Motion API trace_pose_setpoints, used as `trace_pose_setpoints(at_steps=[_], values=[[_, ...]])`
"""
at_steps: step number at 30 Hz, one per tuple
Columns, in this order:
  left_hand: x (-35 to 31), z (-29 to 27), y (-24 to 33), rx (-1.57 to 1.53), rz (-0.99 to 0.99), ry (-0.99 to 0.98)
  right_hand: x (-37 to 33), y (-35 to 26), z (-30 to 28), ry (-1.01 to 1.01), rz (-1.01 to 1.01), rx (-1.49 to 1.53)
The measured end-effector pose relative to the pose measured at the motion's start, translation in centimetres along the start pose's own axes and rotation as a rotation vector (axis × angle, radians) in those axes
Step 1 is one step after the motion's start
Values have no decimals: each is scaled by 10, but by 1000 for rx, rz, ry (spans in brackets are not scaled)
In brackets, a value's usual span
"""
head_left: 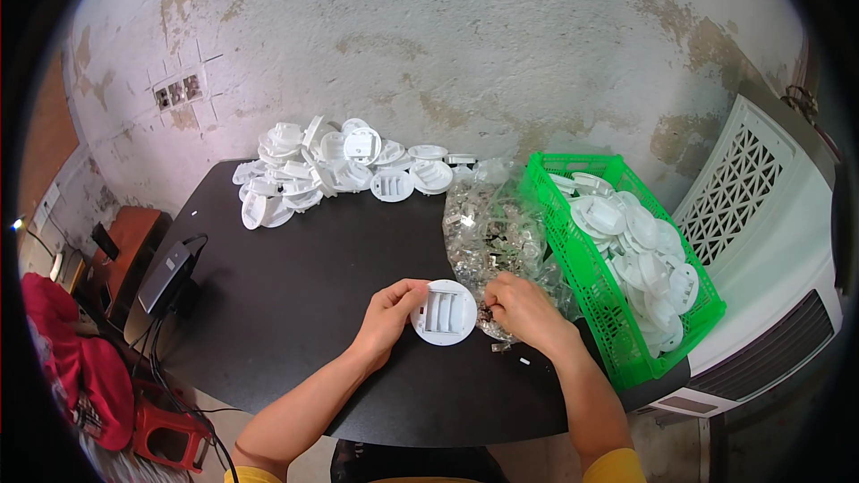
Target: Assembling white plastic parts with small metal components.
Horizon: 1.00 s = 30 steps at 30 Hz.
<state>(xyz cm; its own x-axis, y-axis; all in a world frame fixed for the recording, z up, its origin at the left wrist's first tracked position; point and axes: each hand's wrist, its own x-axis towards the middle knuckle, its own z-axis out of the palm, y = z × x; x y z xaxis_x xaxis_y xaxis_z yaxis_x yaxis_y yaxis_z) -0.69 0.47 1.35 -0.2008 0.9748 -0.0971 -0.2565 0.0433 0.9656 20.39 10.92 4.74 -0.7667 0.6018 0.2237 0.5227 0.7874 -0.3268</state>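
Note:
Between the thumb and fingers of my left hand (394, 311) is a round white plastic battery case (446, 313), its slotted compartments facing up. Just right of it, my right hand (522, 304) is closed in a pinch at the near end of a clear plastic bag (492, 224) full of small shiny metal pieces. What those fingers hold, if anything, is too small to make out. A few loose bits, among them a small metal piece (501, 348) and a tiny white piece (525, 360), lie on the dark table near my right wrist.
Along the back of the black table (313, 304) lies a heap of white round cases (304, 165). A green plastic basket (617, 340) with more cases stands at right, beside a white air cooler (761, 331). A black cabled device (167, 277) sits at the left edge.

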Motion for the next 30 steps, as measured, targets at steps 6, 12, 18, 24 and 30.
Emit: trace_pose_setpoints(at_steps=[6,12,18,24,30], values=[[-2,4,2,-14,3,12,3,8,-5,39,8,165],[-1,1,-1,58,7,-5,11,1,7,187,21,580],[-1,0,-1,74,-1,-1,11,-13,12,181,172,961],[-1,0,-3,85,6,-7,12,-24,8,271,14,649],[1,2,-4,86,-9,-7,10,-25,12,272,-34,485]])
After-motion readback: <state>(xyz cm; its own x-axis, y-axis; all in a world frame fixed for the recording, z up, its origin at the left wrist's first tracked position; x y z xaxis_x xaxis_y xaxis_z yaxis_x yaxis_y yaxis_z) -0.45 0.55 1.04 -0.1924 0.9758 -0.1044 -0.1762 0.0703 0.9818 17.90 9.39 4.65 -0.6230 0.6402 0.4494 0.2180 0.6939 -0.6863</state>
